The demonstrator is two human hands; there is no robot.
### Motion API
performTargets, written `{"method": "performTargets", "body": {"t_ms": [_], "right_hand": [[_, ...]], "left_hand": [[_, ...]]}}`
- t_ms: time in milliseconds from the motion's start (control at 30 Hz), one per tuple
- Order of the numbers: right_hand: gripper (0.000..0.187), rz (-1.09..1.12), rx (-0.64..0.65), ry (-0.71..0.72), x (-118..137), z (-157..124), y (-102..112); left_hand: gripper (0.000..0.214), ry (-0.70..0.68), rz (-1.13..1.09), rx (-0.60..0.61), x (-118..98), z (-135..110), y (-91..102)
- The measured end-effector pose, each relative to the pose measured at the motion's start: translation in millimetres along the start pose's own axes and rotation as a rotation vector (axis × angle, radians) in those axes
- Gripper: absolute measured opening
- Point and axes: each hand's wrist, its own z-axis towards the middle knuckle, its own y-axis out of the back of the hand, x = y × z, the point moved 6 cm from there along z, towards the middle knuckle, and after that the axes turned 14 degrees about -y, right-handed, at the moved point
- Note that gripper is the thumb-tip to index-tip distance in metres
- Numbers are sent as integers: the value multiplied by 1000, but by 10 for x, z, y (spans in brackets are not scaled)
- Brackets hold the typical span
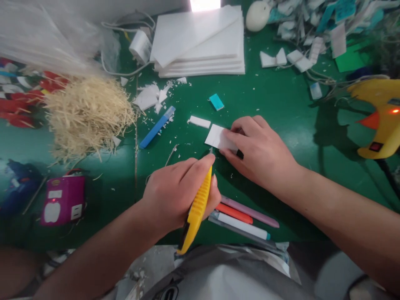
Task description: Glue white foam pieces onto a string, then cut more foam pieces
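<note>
My left hand (183,189) is closed around a yellow utility knife (199,204), its blade tip by the lower left edge of a small white foam block (215,135). My right hand (261,150) grips the right part of that block between thumb and fingers, pressing it on the green table. The fingers hide the block's right end. Just left of the block lies a narrow white strip (200,121). A small turquoise piece (216,101) is beyond it.
White sheets (200,41) are stacked at the back. A straw-coloured pile (90,116), blue stick (158,127) and purple box (62,200) are at left. Markers (243,225) lie near the front edge. At right stands a yellow glue gun (383,116), its light glowing; scraps (315,46) lie behind.
</note>
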Motion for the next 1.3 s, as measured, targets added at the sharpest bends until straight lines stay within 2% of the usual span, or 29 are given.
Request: {"method": "performTargets", "body": {"t_ms": [200,400,533,867,1100,1300], "right_hand": [[22,33,4,1,-15,16,10],[22,43,1,24,-20,7,34],[23,15,-16,20,-15,-2,39],[22,-42,-20,14,2,10,27],[24,-65,9,-2,-5,4,20],[27,-70,-24,18,27,5,23]], "left_hand": [[24,-7,3,4,-38,-28,28],[35,46,-68,-176,124,-73,26],[41,41,-57,-206,201,-78,-99],[39,101,-119,-24,249,-45,-281],[40,89,-109,-57,249,-53,-278],[29,89,-78,-52,247,-20,-270]]}}
